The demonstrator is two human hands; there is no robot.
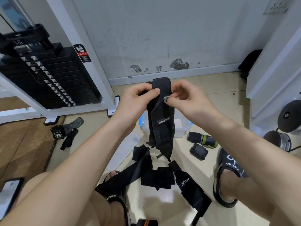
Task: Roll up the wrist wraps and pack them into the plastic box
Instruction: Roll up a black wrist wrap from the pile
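Both hands up in front: left hand (pixel 138 98) and right hand (pixel 187 98) pinch the top of a black wrap (pixel 160 118), thumbs pressed on it. It hangs down unrolled and creased, with a small white logo tag. Behind it, on the floor, sits the clear box (pixel 182 126). More black wraps (pixel 156 176) lie flat near the feet.
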